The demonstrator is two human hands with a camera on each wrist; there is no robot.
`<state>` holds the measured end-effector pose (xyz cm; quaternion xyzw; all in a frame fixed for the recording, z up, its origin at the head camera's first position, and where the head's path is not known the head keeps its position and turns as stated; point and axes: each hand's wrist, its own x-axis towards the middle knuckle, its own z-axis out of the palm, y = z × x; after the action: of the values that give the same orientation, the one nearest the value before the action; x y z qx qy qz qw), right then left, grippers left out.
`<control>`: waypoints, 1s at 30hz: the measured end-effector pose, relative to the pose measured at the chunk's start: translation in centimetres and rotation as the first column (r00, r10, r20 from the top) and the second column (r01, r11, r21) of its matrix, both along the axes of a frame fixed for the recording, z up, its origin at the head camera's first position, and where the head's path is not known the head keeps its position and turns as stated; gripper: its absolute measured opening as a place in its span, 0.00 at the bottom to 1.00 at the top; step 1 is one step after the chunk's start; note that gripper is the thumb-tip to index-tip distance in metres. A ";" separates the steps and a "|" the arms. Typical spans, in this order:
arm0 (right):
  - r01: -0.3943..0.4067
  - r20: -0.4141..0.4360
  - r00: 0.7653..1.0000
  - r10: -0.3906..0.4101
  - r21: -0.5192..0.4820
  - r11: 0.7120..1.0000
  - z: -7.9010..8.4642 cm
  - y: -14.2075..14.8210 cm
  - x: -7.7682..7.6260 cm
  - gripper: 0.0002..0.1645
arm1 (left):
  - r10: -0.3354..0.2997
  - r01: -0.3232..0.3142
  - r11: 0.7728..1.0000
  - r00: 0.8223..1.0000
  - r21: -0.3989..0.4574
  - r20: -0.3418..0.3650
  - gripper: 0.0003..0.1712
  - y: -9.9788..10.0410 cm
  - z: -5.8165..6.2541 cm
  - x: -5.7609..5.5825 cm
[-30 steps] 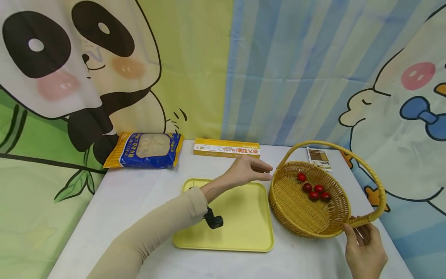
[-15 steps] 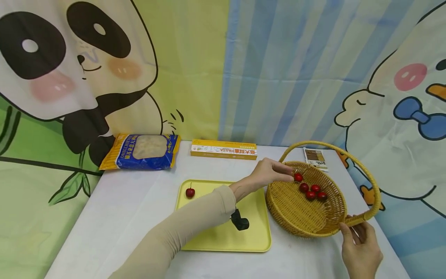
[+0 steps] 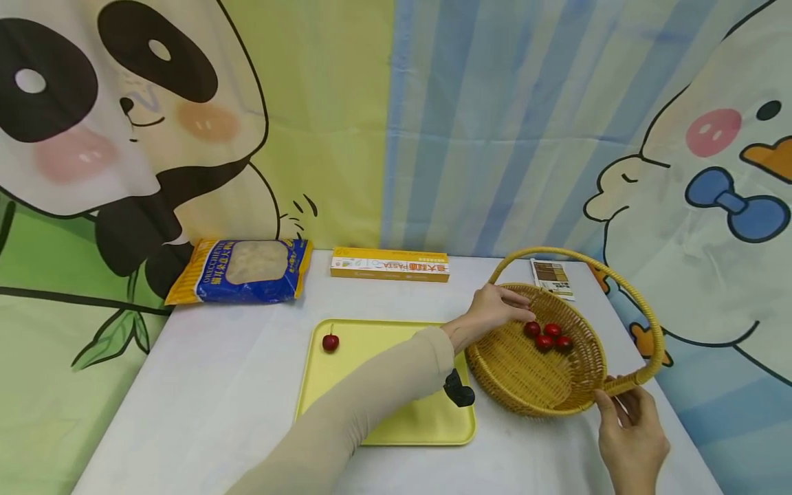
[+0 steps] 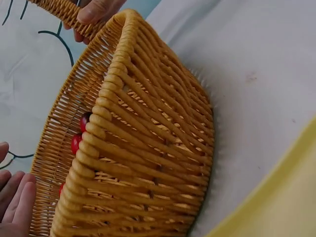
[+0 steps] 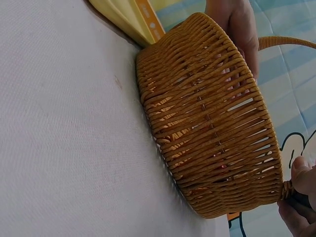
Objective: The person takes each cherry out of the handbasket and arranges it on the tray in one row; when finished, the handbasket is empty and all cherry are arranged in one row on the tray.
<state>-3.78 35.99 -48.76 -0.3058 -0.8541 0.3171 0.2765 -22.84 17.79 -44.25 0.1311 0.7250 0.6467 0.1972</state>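
Observation:
A round woven basket (image 3: 526, 375) with a tall arched handle stands tilted on the right of the table. Several red cherries (image 3: 544, 343) lie together inside it. My left hand (image 3: 495, 307) reaches over the basket's left rim, its fingertips close to the cherries; in the left wrist view its fingers (image 4: 23, 205) look fairly straight, with no cherry visible between them. With thumb and fingers, my right hand (image 3: 634, 433) pinches the basket at the near foot of its handle. One cherry (image 3: 331, 342) with a stem lies on the yellow tray (image 3: 427, 430), partly covered by the left sleeve.
Along the back of the table lie a blue and yellow pasta bag (image 3: 244, 271) and a long pasta box (image 3: 390, 265). A small printed packet (image 3: 553, 279) is behind the basket. A patterned curtain (image 3: 482, 137) hangs behind the table.
My left hand has moved right, from beside the basket to over its inside, and now hides one of the cherries. The tray's cherry has come into sight. The right hand keeps its hold.

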 end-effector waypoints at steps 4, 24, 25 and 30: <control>-0.011 -0.024 1.000 0.012 0.002 1.000 -0.1 -0.1 0.0 0.29 | 0.058 -0.058 0.998 0.997 0.002 0.045 0.11 0.9 0.1 -0.1; -0.030 -0.046 0.998 0.031 0.018 0.999 -0.1 0.1 -0.1 0.29 | 0.265 -0.240 0.955 0.955 -0.175 0.136 0.09 5.3 -1.3 -1.2; -0.032 -0.048 0.998 0.033 0.019 0.999 -0.1 0.1 0.0 0.29 | 0.269 -0.241 0.950 0.955 -0.201 0.126 0.09 5.4 -1.5 -1.4; -0.034 -0.054 0.998 0.035 0.026 0.999 -0.1 0.2 0.1 0.29 | 0.247 -0.212 0.936 0.964 -0.279 0.095 0.07 6.2 -1.9 -1.6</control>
<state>-3.64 36.17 -48.83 -0.2786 -0.8554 0.3192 0.2979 -24.46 23.98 -46.18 -0.0243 0.8016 0.5689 0.1824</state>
